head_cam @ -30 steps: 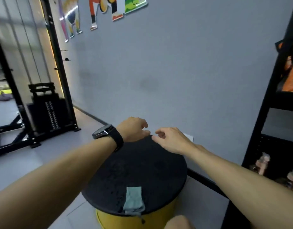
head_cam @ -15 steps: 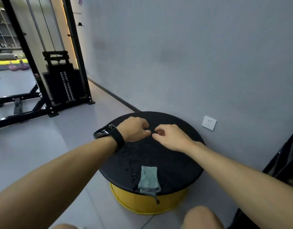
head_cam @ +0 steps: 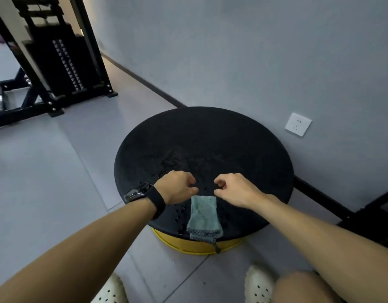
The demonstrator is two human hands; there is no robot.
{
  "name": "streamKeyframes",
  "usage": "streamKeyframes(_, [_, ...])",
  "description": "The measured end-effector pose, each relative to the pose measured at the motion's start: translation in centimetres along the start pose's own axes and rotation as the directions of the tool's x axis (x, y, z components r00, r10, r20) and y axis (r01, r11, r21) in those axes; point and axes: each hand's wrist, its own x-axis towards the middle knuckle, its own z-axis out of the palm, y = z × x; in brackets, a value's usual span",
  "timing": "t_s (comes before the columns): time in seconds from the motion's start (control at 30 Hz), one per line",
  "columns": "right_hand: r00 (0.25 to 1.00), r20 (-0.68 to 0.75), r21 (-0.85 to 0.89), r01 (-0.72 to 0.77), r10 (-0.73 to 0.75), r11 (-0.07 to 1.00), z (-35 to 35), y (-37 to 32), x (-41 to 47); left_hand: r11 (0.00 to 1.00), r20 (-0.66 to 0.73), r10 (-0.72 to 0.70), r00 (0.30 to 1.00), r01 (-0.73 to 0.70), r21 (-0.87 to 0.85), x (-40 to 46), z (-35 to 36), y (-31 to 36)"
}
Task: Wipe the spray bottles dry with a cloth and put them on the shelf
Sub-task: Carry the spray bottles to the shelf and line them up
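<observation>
Head view, looking down at a round black-topped stand (head_cam: 210, 138) with a yellow base, set against a grey wall.

A folded teal cloth (head_cam: 204, 217) lies on the near edge of the black top, its lower hem overhanging the rim, with a short dark tag hanging past it. Water droplets dot the top around and to the left of the cloth.

Left hand (head_cam: 177, 189), with a black smartwatch (head_cam: 142, 195) on the wrist, hovers just above the cloth's upper left corner; fingers curled loosely, holding nothing. Right hand (head_cam: 234, 189) hovers just above the upper right corner, fingers likewise curled and empty. Whether either fingertip touches the cloth cannot be told.

No spray bottle is visible. A dark frame at the right edge is cut off; cannot tell whether it is the shelf.

A white wall socket (head_cam: 298, 124) sits right of the stand. A black weight-stack machine (head_cam: 64, 62) stands upper left, partly cropped. Pale perforated shoes and one knee show at the bottom edge, cropped.
</observation>
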Motion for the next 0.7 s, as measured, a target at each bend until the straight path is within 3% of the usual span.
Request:
streamKeyframes(0.2, [0.990,0.135,-0.056,-0.030,0.037,0.998,2.9,2.2,3.1,0.999,0.084,-0.023,0.996,0.025,-0.022,3.2,3.6,-1.9])
streamKeyframes(0.7, [0.981,0.193,-0.075,0.032,-0.017,0.997,5.0,3.4,5.5,1.000,0.115,0.003,0.993,-0.004,0.003,6.4,6.3,-3.0])
